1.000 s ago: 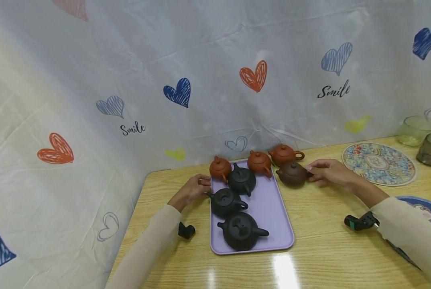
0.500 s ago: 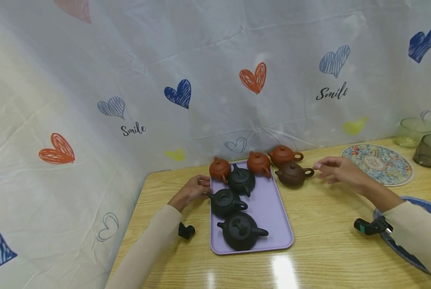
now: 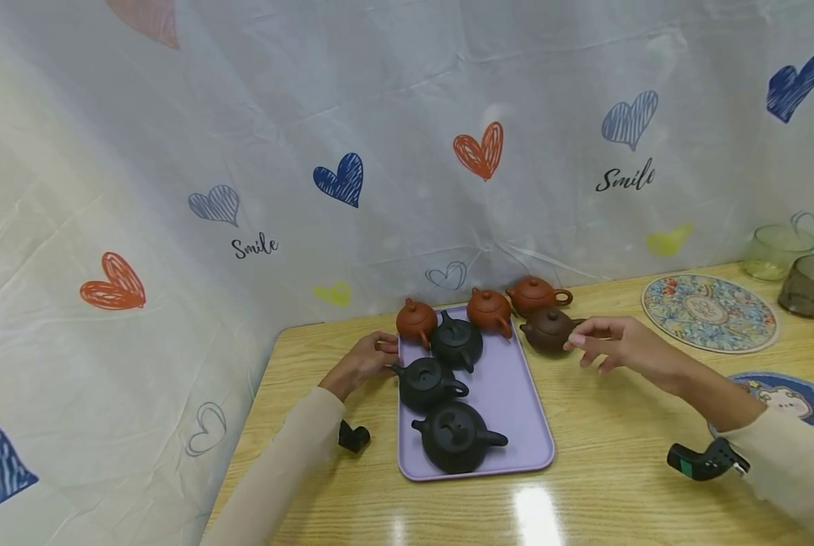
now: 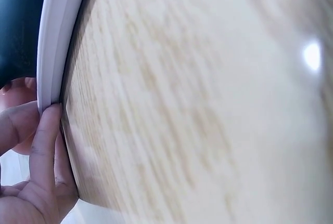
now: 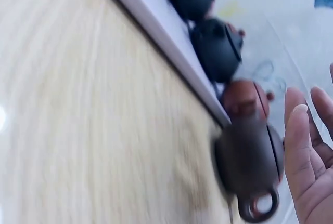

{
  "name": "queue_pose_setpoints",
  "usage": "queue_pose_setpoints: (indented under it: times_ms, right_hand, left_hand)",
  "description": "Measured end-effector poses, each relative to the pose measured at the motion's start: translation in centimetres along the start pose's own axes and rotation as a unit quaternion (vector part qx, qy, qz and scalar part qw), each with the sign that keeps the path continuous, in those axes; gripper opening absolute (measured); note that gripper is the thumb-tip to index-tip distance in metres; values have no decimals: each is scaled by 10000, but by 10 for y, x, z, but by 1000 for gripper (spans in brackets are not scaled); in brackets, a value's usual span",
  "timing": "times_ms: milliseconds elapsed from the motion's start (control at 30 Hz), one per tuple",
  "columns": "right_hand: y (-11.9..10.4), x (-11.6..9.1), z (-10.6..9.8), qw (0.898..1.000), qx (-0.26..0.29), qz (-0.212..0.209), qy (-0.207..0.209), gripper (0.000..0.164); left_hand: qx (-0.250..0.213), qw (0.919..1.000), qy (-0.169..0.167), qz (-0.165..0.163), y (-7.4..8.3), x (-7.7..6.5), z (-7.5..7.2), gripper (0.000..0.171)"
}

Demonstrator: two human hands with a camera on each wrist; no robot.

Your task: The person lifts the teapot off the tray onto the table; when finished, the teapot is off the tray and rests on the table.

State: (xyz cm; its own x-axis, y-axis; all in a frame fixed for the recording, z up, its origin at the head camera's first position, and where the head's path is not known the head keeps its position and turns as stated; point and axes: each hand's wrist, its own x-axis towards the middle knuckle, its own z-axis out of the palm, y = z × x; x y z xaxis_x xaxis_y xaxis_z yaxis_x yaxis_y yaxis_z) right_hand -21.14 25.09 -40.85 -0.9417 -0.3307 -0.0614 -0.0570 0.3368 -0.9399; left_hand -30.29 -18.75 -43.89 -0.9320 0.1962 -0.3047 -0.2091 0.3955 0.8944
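A lilac tray (image 3: 505,413) bears three black teapots: one near the front (image 3: 453,436), one in the middle (image 3: 424,383) and one behind (image 3: 456,341). Two small orange-brown teapots, left (image 3: 416,320) and right (image 3: 489,309), sit at its far end. My left hand (image 3: 364,358) pinches the tray's left rim, thumb and finger either side of it in the left wrist view. My right hand (image 3: 615,345) holds nothing, its fingers loosely spread beside a dark brown teapot (image 3: 546,331). That teapot stands on the table by the tray's right edge; my fingers hide its handle in the head view.
Another orange-brown teapot (image 3: 533,295) stands behind the dark brown one, near the curtain (image 3: 393,91). On the right lie a round patterned mat (image 3: 710,312) and a blue mat (image 3: 782,394). Glass cups, clear (image 3: 778,254) and smoky (image 3: 812,287), stand at the far right.
My right hand let go of the dark brown teapot's handle and drew back right, then came forward and left, lower beside it. The left hand stays at the tray rim.
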Motion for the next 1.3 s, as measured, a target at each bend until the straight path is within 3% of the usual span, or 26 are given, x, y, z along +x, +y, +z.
queue_pose_setpoints:
  times_ms: [300, 567, 967, 1300]
  right_hand:
    - [-9, -3, 62, 9908, 781, -163, -1094, 30]
    - [-11, -5, 109, 9844, 983, 232, -1442, 27]
    - [-17, -7, 134, 9797, 697, 720, -1735, 29]
    - [-21, -4, 144, 9845, 237, 588, -1637, 32]
  left_hand:
    - [-3, 10000, 37, -13, 0, -1, -1, 43]
    - [32, 10000, 21, 8, 0, -2, -3, 43]
    - [21, 10000, -45, -30, 1, 1, 2, 44]
    - [-28, 10000, 41, 35, 1, -1, 2, 44]
